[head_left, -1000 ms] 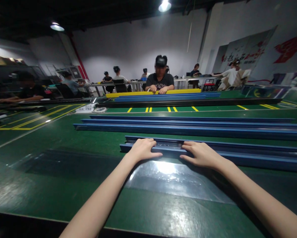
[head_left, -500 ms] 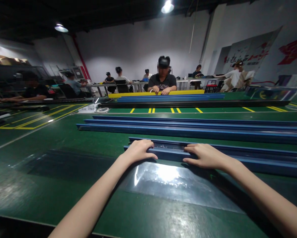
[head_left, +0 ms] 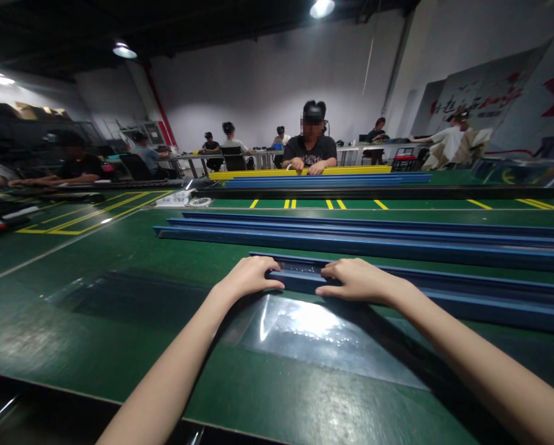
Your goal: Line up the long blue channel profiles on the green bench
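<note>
Green tabletop (head_left: 230, 395) spreads wide across the near side of the room, giving long pieces space to lie flat from left to right. Both hands grasp one near blue rail (head_left: 299, 283) close to its left end: the left hand (head_left: 249, 276) and the right hand (head_left: 357, 281) each hook fingers over its near wall, thumbs on the outer face, probably because that raised edge is easy to pinch. Set apart, they seem placed to steady it. Clear plastic (head_left: 304, 346) lies on the near side of the rail, under the forearms. Farther off, other blue rails (head_left: 304, 241) rest roughly parallel, perhaps to save space; beyond a black bar (head_left: 351, 193), a co-worker (head_left: 311, 148) handles a yellow rail (head_left: 362, 169).
</note>
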### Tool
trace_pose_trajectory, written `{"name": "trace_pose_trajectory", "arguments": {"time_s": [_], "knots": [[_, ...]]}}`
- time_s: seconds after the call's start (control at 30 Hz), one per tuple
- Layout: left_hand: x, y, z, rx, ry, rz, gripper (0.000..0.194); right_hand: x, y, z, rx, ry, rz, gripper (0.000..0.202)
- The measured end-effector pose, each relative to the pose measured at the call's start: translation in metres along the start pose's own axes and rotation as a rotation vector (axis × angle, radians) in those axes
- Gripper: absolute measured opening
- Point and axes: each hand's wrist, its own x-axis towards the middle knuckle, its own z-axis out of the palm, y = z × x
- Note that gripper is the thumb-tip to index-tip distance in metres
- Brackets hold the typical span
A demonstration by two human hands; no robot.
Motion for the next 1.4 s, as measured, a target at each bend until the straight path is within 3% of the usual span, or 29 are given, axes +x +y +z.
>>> {"name": "trace_pose_trajectory", "arguments": {"time_s": [0.13, 0.27, 0.43, 0.8, 1.13, 1.4], "knots": [[-0.002, -0.004, -0.003, -0.018, -0.023, -0.02, 0.031, 0.021, -0.009, -0.006, 0.024, 0.073, -0.058, 0.047], [-0.004, -0.008, -0.007, -0.041, -0.044, -0.039, 0.029, 0.032, -0.012, 0.004, -0.004, 0.134, -0.128, 0.04], [-0.006, -0.008, -0.011, -0.031, -0.079, -0.108, 0.029, 0.03, -0.015, 0.019, -0.065, 0.14, -0.122, 0.03], [-0.009, -0.014, -0.015, 0.015, -0.11, -0.152, 0.032, 0.028, -0.02, 0.02, -0.107, 0.141, -0.099, 0.03], [-0.009, -0.019, -0.013, -0.03, -0.118, -0.154, 0.032, 0.031, -0.011, 0.019, 0.147, 0.132, -0.084, 0.028], [-0.01, -0.015, -0.016, -0.021, 0.011, -0.133, 0.027, 0.034, -0.006, 0.021, 0.304, 0.134, -0.087, 0.026]]}}
